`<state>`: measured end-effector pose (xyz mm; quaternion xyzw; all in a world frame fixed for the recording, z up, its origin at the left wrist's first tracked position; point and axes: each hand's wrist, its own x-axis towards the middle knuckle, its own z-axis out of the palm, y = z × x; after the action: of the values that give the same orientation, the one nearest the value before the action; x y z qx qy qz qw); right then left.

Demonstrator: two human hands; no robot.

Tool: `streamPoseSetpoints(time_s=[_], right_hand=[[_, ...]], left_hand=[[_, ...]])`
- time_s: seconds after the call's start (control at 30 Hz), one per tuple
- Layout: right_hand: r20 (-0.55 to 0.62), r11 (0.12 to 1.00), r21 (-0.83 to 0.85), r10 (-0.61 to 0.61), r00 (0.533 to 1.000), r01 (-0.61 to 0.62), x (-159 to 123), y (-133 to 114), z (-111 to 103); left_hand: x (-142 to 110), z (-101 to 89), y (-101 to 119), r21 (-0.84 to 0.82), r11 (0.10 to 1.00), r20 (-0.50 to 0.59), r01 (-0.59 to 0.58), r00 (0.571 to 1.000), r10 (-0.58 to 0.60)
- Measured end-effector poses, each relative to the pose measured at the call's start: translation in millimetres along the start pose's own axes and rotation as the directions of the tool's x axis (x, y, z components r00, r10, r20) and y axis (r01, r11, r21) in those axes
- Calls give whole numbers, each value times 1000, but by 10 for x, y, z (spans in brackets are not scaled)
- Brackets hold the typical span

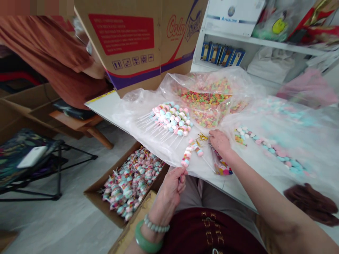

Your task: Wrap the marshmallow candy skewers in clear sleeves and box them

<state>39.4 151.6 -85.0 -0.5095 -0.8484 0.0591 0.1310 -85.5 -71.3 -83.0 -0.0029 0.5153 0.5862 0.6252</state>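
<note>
my left hand (173,181) is curled snugly round the lower end of a marshmallow skewer (186,154), held at the near edge of the white table (99,106). my right hand (219,141) has its fingers bent beside gold twist ties (202,137) and printed bags (224,167); i cannot tell whether they grip anything. clear plastic (122,113) covers much of the tabletop, with a heap of skewers (173,118) on it, near a bag of ring candies (203,98). a cola carton (132,42) stands behind, shelves (265,43) beyond. on the floor to my left sits a filled box (100,203); farther off, a person in a rust-coloured top (53,53).
</note>
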Motion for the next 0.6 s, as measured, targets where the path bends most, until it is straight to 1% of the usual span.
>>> streamPoseSetpoints(time_s=[0.07, 0.17, 0.23, 0.33, 0.4, 0.5, 0.53, 0.6], right_hand=[[-22, 1000, -25, 2, 1000, -2, -55, -22, 14], [29, 998, -67, 1, 1000, 1, -66, -40, 64], [65, 996, -85, 25, 998, -19, -27, -41, 108], [54, 993, -93, 77, 996, -71, 33, -15, 134], [23, 989, -93, 114, 993, -111, 46, 24, 103], [-45, 982, -90, 161, 986, -164, -3, 66, -9], [-81, 985, -83, 143, 986, -150, -48, 56, -56], [-160, 998, -49, 38, 986, -47, -197, -33, -145]], left_hand=[[2, -23, 11, -6, 1000, -11, -14, 1000, 14], [15, -28, 17, -6, 1000, -12, -7, 1000, 7], [19, -18, 15, 0, 1000, -2, 4, 1000, -4], [15, -16, 18, 8, 1000, 0, 7, 1000, -7], [13, -34, 26, 2, 1000, -8, 2, 1000, -2], [21, -66, 35, -25, 1000, -7, -8, 1000, 8], [26, -70, 35, -34, 999, -6, -12, 1000, 12], [39, -60, 29, -37, 999, -11, -24, 1000, 23]])
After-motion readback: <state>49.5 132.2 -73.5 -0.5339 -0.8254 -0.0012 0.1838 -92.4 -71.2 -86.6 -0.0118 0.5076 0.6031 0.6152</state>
